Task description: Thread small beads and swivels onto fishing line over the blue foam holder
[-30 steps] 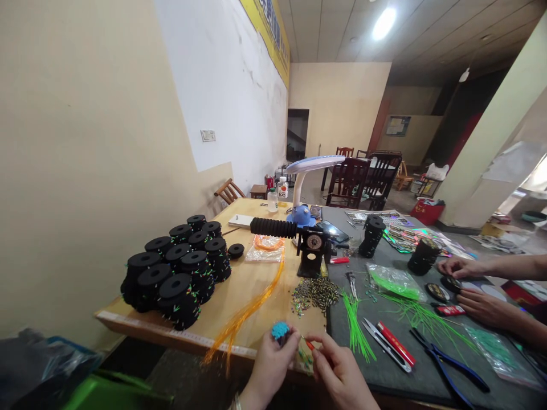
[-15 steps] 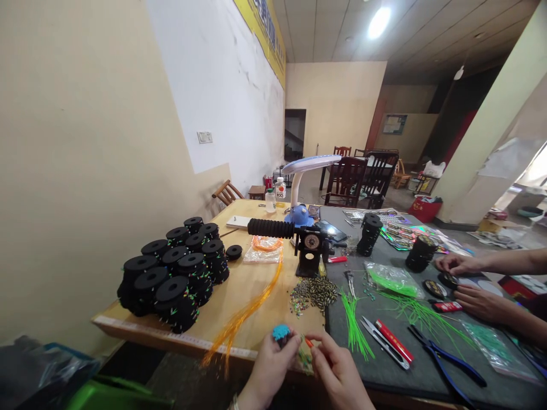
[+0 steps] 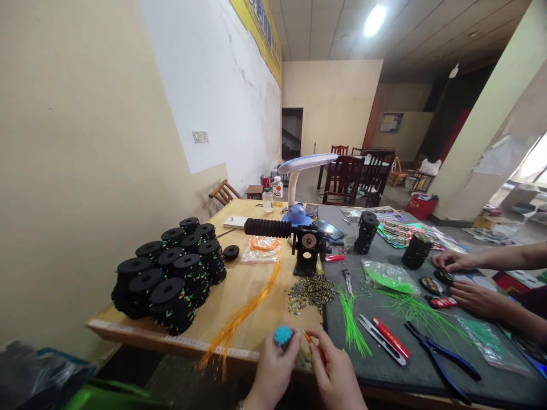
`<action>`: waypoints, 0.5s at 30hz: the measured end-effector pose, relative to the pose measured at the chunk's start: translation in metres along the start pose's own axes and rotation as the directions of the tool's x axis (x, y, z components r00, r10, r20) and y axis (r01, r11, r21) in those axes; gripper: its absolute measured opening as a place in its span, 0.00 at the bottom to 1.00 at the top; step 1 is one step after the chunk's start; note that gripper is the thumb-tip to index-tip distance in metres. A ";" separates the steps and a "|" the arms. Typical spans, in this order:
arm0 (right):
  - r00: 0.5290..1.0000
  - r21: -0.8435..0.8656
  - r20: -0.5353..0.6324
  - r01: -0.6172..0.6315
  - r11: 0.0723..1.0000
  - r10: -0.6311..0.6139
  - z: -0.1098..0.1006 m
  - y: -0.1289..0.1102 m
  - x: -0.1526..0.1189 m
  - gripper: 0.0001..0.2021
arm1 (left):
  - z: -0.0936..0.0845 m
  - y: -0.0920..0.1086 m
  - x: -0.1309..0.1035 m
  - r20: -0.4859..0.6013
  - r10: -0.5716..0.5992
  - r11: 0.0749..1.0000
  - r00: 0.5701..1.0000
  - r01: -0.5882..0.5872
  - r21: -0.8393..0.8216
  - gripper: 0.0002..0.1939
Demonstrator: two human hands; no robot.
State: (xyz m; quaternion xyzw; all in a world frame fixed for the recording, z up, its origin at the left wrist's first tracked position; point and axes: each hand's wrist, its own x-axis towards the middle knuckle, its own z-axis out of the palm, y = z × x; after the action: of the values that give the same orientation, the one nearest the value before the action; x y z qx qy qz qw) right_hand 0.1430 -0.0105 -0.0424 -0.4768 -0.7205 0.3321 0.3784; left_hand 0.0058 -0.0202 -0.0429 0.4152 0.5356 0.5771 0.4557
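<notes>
Low at the front table edge, my left hand (image 3: 272, 367) is closed around a small dark bundle with a bumpy turquoise top (image 3: 282, 335). The rest of that bundle is hidden by my fingers. Just beside it, my right hand (image 3: 335, 364) pinches a slim orange piece (image 3: 308, 338) between thumb and fingers. A thin greenish tip shows at its end, too small to name. My fingertips are close together but appear apart. Beyond them lies a pile of small metallic beads (image 3: 317, 291), with tiny coloured bits at its left.
Stacked black foam spools (image 3: 166, 293) stand left. Orange strands (image 3: 245, 310) cross the wood. A black hand-cranked device (image 3: 306, 250) and lamp (image 3: 294, 213) stand ahead. Green strands (image 3: 352, 324), thread snips (image 3: 382, 340) and blue-handled pliers (image 3: 442, 359) lie right. Another person's hands (image 3: 474, 290) work there.
The view has shifted slightly, so the table scene sits a little further left. My left hand with the turquoise-topped bundle has moved slightly right relative to the table. Both hands keep their hold.
</notes>
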 end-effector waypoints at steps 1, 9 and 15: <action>0.999 0.108 0.013 -0.030 0.994 0.029 0.003 0.002 0.000 0.23 | 0.001 0.001 0.001 0.012 -0.112 0.988 0.994 0.112 -0.109 0.19; 0.982 0.163 0.177 0.043 0.986 -0.072 -0.021 0.003 0.008 0.18 | -0.005 0.016 0.021 0.176 -0.231 0.953 0.957 0.259 -0.158 0.21; 0.933 -0.132 0.332 0.195 0.972 -0.142 -0.045 -0.014 0.017 0.16 | -0.016 0.025 0.023 0.273 0.130 0.936 0.953 -0.208 0.284 0.07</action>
State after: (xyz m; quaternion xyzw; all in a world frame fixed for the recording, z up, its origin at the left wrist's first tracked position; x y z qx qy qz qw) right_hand 0.1719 0.0062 -0.0047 -0.3821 -0.8354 0.3111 0.2435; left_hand -0.0172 -0.0015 -0.0199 0.5956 0.5197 0.4664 0.3971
